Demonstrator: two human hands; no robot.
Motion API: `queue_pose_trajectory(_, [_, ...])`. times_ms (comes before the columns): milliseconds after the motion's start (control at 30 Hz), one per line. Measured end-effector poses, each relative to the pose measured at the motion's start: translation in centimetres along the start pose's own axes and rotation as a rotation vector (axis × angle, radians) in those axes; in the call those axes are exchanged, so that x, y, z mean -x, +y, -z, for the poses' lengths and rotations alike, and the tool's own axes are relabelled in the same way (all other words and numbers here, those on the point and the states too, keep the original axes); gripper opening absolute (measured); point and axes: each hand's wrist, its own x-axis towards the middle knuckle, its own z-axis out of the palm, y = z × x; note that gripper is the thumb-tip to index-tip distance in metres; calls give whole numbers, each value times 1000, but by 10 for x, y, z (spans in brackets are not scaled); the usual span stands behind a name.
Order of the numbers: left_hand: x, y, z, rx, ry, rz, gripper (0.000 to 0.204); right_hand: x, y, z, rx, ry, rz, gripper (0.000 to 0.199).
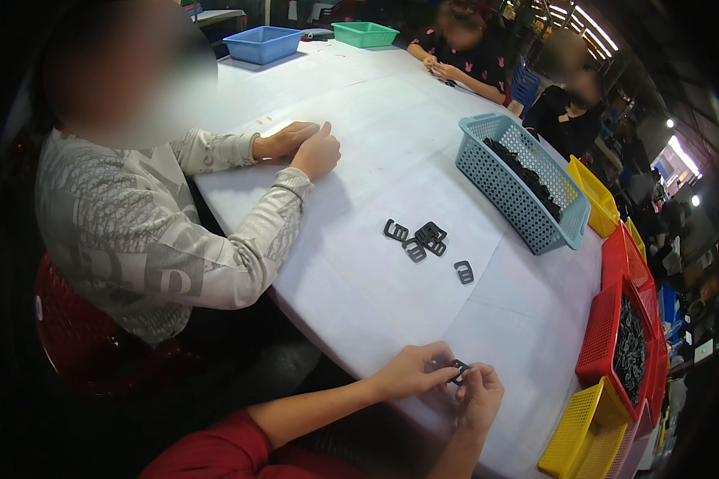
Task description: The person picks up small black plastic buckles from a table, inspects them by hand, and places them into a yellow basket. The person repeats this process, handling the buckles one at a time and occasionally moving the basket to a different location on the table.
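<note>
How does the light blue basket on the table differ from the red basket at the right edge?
The light blue basket stands alone out on the white table; the red basket sits at the table's edge, packed among yellow baskets. The light blue one lies farther from both hands; the red one lies close to the right hand. Both are perforated plastic and hold small dark parts.

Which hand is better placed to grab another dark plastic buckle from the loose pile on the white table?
Left, probably. Both hands pinch one small dark plastic buckle, but the left hand lies on the pile's side; the right hand sits farther right, nearer the red basket.
</note>
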Motion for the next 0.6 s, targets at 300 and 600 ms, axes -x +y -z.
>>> queue_pose_trajectory(300, [0,-11,-2,-167,-41,-108,13,-3,6,0,-32,-19,16,24])
queue_pose_trajectory(600, [1,-13,1,94,24,-107,14,-4,3,-4,9,-134,53,22])
